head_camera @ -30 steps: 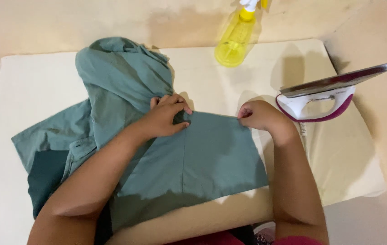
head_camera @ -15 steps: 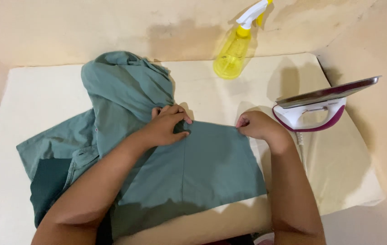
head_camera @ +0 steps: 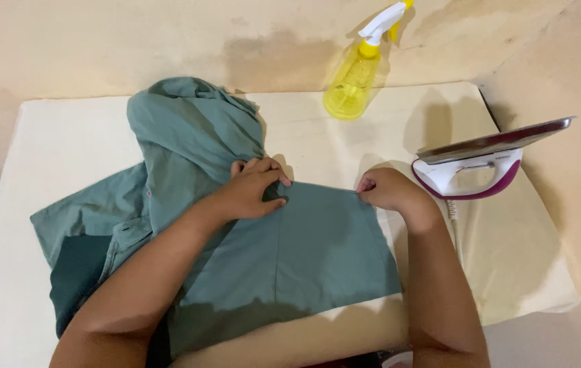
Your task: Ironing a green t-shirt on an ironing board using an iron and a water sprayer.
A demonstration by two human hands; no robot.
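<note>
Green shirt (head_camera: 290, 252) lies spread on the cream padded board (head_camera: 52, 136), one flat panel w/ a centre seam pulled toward the person, rest of the fabric bunched in a heap at the far left side, a darker green part hanging near the left edge. Left hand (head_camera: 253, 187) rests on the shirt at the top of the flat panel, fingers curled & pinching a fold of cloth just below the bunched heap. Right hand (head_camera: 386, 189) is closed in a loose fist, nipping the panel's far right corner btwn thumb & fingers, so the top edge runs taut btwn both hands. Both forearms lie over the near side of the board. Iron (head_camera: 478, 163), white w/ magenta trim, stands on its heel just right of the right hand, soleplate tilted up, not touching it. Yellow spray bottle (head_camera: 355, 82) w/ white trigger stands at the far edge of the board, well apart from both hands
</note>
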